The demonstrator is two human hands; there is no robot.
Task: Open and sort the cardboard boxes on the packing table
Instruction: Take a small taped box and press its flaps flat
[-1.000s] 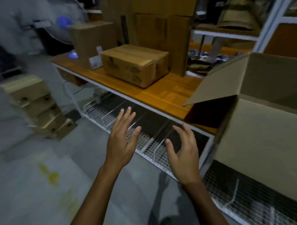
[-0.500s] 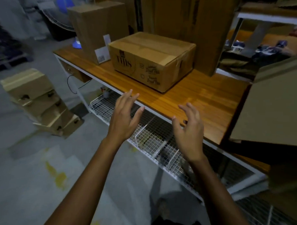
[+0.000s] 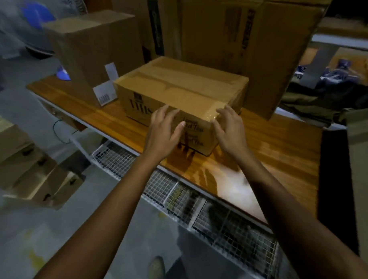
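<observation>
From the low box (image 3: 180,87), bare table (image 3: 272,155) lies free from 3 round to 6 o'clock, with a narrower strip at 8. A tall box (image 3: 92,52) stands close at 10, and big cartons (image 3: 234,36) wall off 12 to 2. An open box (image 3: 360,149) blocks the table's far end at 3.

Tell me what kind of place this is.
Probably a warehouse or packing room: a taped cardboard box and taller cartons stand on a wooden packing table, a wire mesh shelf runs beneath it, and stacked cartons lie on the concrete floor.
</observation>
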